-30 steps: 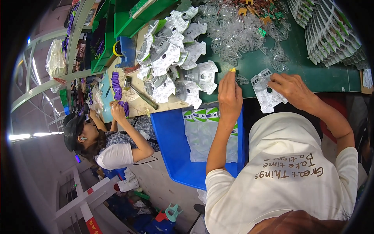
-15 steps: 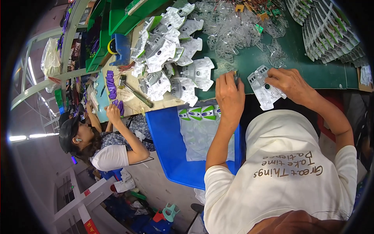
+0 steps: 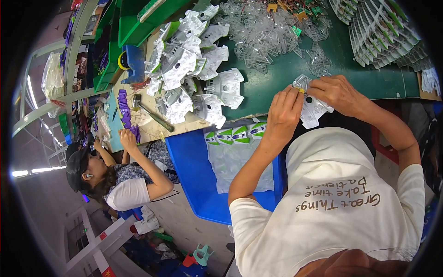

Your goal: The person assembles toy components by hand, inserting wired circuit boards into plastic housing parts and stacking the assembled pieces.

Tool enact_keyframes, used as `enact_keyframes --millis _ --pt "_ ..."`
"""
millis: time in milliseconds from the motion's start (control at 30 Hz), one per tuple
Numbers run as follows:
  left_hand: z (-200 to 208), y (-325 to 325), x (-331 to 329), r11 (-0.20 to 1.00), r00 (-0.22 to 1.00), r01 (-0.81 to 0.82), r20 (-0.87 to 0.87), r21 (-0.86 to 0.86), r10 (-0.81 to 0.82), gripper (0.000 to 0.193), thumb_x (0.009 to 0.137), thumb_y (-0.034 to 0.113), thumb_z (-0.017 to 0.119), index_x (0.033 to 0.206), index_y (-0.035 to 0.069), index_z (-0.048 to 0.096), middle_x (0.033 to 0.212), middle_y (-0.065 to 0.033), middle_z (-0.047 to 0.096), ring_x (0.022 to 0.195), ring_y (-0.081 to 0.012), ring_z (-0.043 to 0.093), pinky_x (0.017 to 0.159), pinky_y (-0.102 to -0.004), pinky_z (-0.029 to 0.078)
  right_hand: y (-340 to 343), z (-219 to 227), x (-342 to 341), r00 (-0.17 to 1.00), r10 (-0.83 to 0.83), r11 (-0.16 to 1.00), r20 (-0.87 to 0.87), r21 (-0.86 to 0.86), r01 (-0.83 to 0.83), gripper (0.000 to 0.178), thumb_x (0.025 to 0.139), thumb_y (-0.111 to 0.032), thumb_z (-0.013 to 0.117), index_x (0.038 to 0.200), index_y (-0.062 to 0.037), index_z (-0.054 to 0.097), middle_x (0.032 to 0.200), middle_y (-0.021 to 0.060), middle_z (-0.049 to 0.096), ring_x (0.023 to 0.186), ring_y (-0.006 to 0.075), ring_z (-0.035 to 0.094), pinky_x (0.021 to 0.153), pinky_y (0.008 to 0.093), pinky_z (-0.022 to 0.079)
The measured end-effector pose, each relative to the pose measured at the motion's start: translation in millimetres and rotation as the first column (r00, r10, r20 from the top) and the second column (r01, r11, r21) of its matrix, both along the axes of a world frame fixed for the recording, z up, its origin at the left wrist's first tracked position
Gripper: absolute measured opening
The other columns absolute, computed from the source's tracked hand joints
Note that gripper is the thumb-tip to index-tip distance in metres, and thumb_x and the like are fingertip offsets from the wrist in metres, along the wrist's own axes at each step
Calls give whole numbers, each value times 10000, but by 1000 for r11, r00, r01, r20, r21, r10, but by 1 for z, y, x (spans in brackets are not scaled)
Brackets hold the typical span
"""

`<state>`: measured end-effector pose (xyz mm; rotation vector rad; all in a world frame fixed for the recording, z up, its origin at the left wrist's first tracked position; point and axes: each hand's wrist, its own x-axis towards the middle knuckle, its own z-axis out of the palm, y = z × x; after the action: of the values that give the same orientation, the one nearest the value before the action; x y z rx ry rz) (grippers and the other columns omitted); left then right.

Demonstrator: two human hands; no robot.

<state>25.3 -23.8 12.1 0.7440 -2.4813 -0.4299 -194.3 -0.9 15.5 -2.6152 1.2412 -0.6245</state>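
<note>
While a heap of white parts (image 3: 180, 69) lay left of the left hand (image 3: 285, 110), that hand's fingers were bunched at the edge of a white panel (image 3: 311, 112), their exact grip hidden; the panel sat between both hands, pinched by the right hand (image 3: 339, 94), and stacked parts (image 3: 383, 37) stood farther right.

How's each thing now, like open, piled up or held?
White panel: held
Right grip: pinching the panel
Left grip: fingers bent, at the panel
Blue bin: open, green-and-white pieces inside
Clear plastic pieces: heaped loosely
White shells: piled up
Hammer: lying down
Curved panels: stacked closely
</note>
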Motion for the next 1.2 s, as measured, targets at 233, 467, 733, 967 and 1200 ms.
enact_keyframes --millis 233,467,733,967,1200 --pt "-12 5 -5 998 999 -33 4 -54 33 269 777 0 644 1036 -70 648 1079 -177 622 1051 -335 608 882 -419 491 4 0 1 991 -94 989 94 124 82 148 772 -37 642 910 -15 594 911 130 622 784 281 660 624 383 522" --pt "-34 9 -8 988 942 -126 -302 88 147 380 762 -40 710 1134 -36 636 1007 -147 657 992 -316 614 836 -412 485 3 11 3 964 -226 955 141 227 191 148 770 -49 683 883 -15 593 957 112 576 780 306 629 622 399 497" --pt "-31 -2 -10 966 908 -50 -391 254 149 635 773 -61 694 1369 14 487 1039 -100 675 944 -294 567 849 -413 434 21 20 -1 962 -226 950 154 252 183 255 722 -110 741 928 18 661 976 144 560 824 317 627 674 416 505" --pt "-17 -7 -10 963 989 55 -147 265 -16 707 790 -69 646 1445 79 423 1060 -35 697 963 -258 549 884 -399 368 22 34 -9 900 -266 899 346 425 103 197 770 -25 665 951 53 677 986 179 632 846 334 651 717 389 520" --pt "-20 4 -8 963 992 -5 -117 269 38 723 800 -76 635 1466 58 387 1087 -31 699 958 -246 545 902 -394 365 52 32 10 886 -218 949 410 300 95 242 760 94 600 985 45 674 926 150 662 777 300 657 700 371 531"
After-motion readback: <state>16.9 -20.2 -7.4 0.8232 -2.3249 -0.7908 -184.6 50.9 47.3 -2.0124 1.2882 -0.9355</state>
